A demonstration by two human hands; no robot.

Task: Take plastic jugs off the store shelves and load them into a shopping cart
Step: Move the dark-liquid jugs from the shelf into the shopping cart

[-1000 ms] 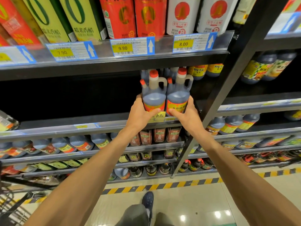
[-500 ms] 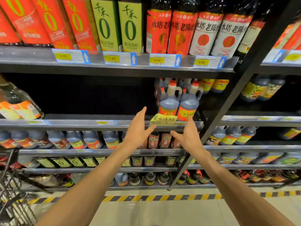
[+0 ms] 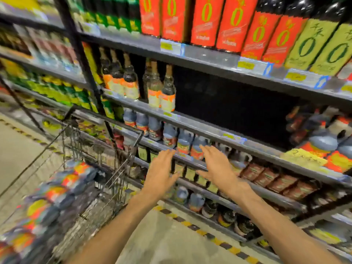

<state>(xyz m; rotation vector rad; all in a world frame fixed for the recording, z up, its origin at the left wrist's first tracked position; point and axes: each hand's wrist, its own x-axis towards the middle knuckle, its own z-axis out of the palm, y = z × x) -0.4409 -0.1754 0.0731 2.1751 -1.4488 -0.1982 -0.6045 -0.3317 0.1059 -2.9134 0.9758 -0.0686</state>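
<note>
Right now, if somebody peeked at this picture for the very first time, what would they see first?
Probably the two bare hands in the middle, the left hand and right hand, both open, empty and stretched toward a row of dark jugs on a lower shelf. Next come the tall orange-red bottles along the top shelf. At lower left, a wire shopping cart already holds a blurry heap of jugs.

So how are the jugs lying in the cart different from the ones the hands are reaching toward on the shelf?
The jugs in the cart lie piled on their sides in a heap; the jugs on the shelf stand upright in a neat row. The cart ones sit inside wire mesh; the shelf ones sit behind a shelf rail. Both kinds look alike: grey-blue bodies with orange and yellow labels. Neither the left hand nor the right hand holds any.
</note>
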